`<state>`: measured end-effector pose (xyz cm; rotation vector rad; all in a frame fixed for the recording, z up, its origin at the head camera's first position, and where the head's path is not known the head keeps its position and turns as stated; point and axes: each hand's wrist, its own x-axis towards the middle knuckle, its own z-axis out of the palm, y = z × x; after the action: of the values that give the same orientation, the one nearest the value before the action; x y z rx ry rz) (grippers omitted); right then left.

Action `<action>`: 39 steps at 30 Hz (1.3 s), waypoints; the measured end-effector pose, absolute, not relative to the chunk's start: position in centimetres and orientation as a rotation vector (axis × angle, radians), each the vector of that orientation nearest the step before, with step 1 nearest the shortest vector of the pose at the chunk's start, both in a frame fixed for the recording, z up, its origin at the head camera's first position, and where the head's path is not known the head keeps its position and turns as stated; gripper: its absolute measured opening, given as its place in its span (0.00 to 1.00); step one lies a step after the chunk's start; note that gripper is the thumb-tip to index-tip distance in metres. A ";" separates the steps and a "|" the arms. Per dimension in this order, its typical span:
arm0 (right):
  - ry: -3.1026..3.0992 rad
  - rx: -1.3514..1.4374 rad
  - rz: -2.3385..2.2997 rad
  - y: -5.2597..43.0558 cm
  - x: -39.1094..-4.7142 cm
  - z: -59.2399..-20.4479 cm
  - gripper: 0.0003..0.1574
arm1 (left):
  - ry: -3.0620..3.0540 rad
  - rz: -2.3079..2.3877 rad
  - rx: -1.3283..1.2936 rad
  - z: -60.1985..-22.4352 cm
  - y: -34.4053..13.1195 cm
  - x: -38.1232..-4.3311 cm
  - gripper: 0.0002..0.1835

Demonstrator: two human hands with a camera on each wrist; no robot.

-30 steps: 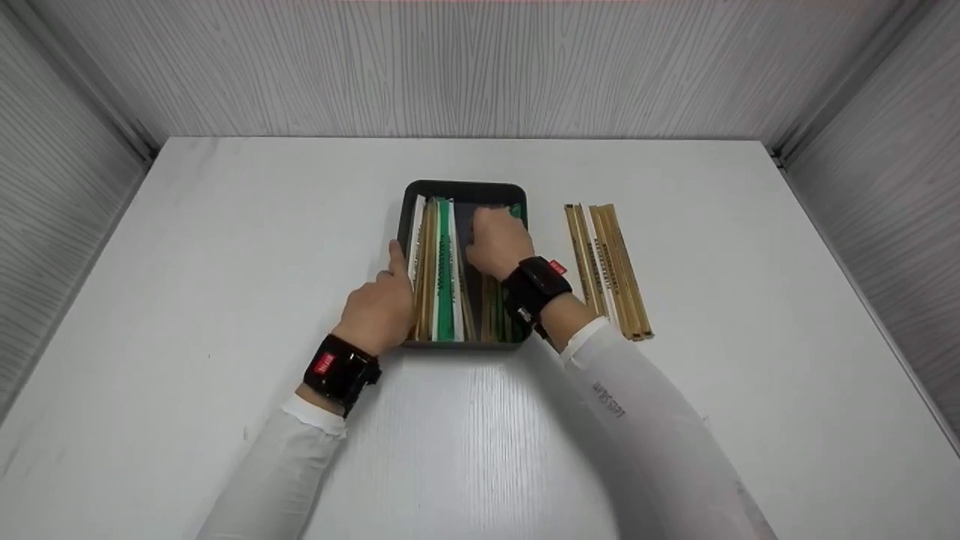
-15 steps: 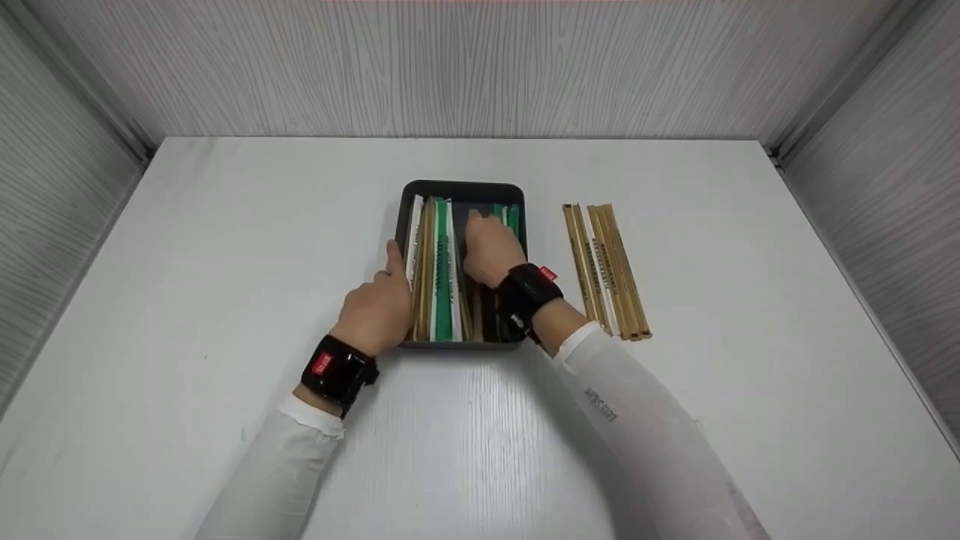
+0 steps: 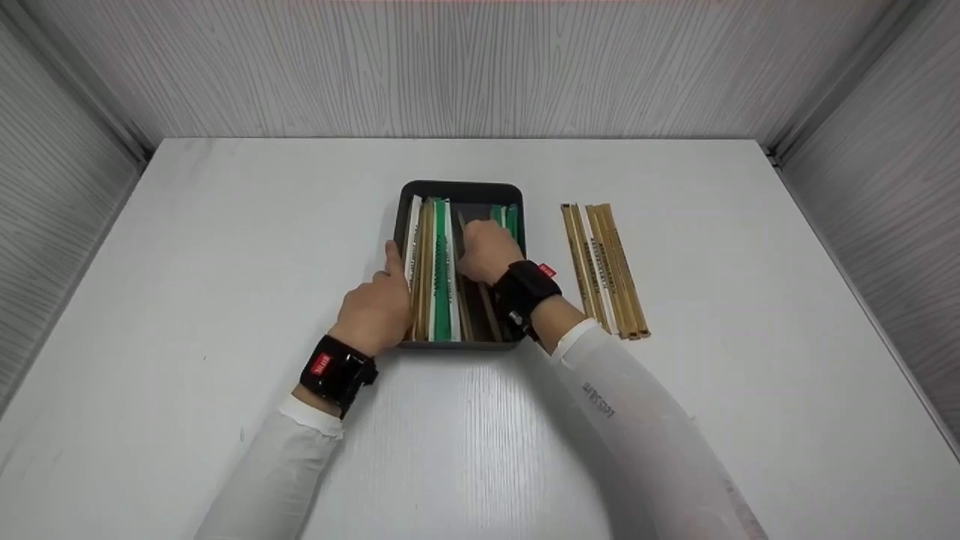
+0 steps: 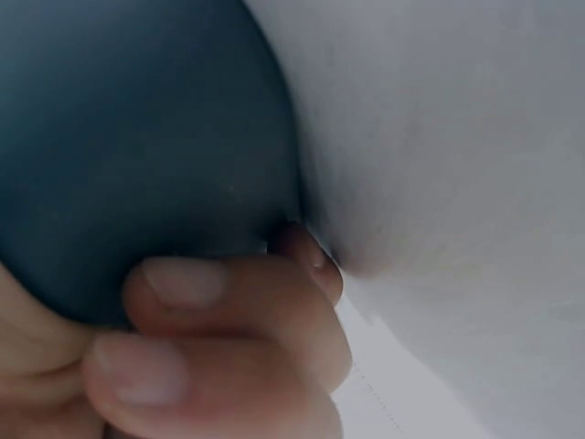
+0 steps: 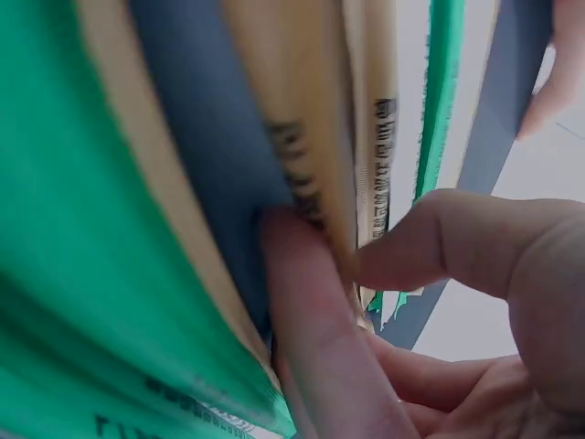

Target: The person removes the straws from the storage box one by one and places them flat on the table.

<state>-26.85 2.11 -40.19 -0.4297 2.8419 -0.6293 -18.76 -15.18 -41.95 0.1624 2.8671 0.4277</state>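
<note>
My left hand (image 3: pixel 377 313) holds the near left side of a dark grey tray (image 3: pixel 461 346), index finger straight along its wall. In the left wrist view the other fingers (image 4: pixel 238 320) bend against the tray's outer side. My right hand (image 3: pixel 489 251) reaches into the tray. Seen from the right wrist, its thumb and forefinger pinch a long, thin gold packet (image 5: pixel 292 82) with dark printing. White, gold and green packets (image 3: pixel 441 270) stand lengthwise in the tray's left half. More green packets (image 3: pixel 505 215) lie along its right wall, partly hidden under my right hand.
To the right of the tray, several gold packets (image 3: pixel 616 270) and a white one lie side by side on the white table (image 3: pixel 225 247). Grey wood-grain panels (image 3: pixel 465 67) rise at the back and on both sides.
My right hand has shifted slightly left and nearer to me inside the tray. A gold packet now leans left of its fingers, and more green shows on the right. The left hand stays put.
</note>
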 end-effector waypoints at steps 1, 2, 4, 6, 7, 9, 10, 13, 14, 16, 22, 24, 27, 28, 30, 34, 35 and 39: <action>2.836 -0.424 -0.650 2.2 -26.8 -40.1 0.26 | 2.867 0.429 0.162 -42.0 -15.2 -18.8 0.49; 2.830 -0.419 -0.677 2.3 -26.8 -40.0 0.26 | 2.868 0.429 0.163 -42.0 -15.2 -18.7 0.49; 2.815 -0.417 -0.731 2.6 -26.6 -39.7 0.27 | 2.871 0.429 0.164 -42.0 -15.2 -18.7 0.48; 2.804 -0.417 -0.809 2.9 -26.4 -39.2 0.23 | 2.875 0.429 0.170 -42.0 -15.2 -18.7 0.48; 2.803 -0.420 -0.856 3.0 -26.3 -38.8 0.19 | 2.877 0.429 0.172 -41.9 -15.2 -18.7 0.48; 2.804 -0.435 -0.955 3.3 -26.1 -38.0 0.08 | 2.881 0.434 0.177 -41.9 -15.3 -18.7 0.48; 2.805 -0.447 -1.003 3.5 -26.0 -37.5 0.04 | 2.881 0.437 0.180 -41.9 -15.3 -18.7 0.49; 2.798 -0.469 -1.147 4.0 -25.9 -36.3 0.20 | 2.877 0.444 0.183 -41.9 -15.4 -18.7 0.50; 2.790 -0.478 -1.184 4.3 -25.9 -35.8 0.22 | 2.877 0.444 0.184 -41.9 -15.4 -18.7 0.50; 2.790 -0.486 -1.244 5.0 -25.9 -35.1 0.23 | 2.875 0.443 0.180 -42.0 -15.5 -18.7 0.49; 2.830 -0.481 -1.422 8.1 -26.1 -32.8 0.19 | 2.879 0.438 0.165 -42.0 -15.7 -18.8 0.47; 2.822 -0.462 -1.489 9.4 -26.3 -32.2 0.18 | 2.875 0.442 0.155 -42.0 -15.8 -18.8 0.47; 2.818 -0.406 -1.559 11.6 -26.7 -31.7 0.18 | 2.872 0.448 0.144 -41.9 -15.9 -18.8 0.47; 2.817 -0.379 -1.568 12.4 -26.8 -31.7 0.18 | 2.870 0.453 0.142 -41.9 -15.9 -18.8 0.46; 2.823 -0.307 -1.566 14.2 -27.2 -31.9 0.20 | 2.871 0.460 0.138 -42.0 -15.9 -18.8 0.46; 2.838 -0.191 -1.527 17.8 -27.8 -33.1 0.25 | 2.874 0.465 0.132 -42.0 -15.9 -18.8 0.46; 2.847 -0.170 -1.504 18.7 -27.9 -33.5 0.26 | 2.874 0.462 0.131 -42.0 -15.9 -18.7 0.46; 2.837 -0.099 -1.396 22.0 -28.1 -35.2 0.27 | 2.877 0.456 0.144 -41.9 -15.9 -18.7 0.47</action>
<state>-28.14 22.03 -35.24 -0.0991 2.8373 -1.3955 -18.71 -15.88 -41.92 0.1442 2.8769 0.4561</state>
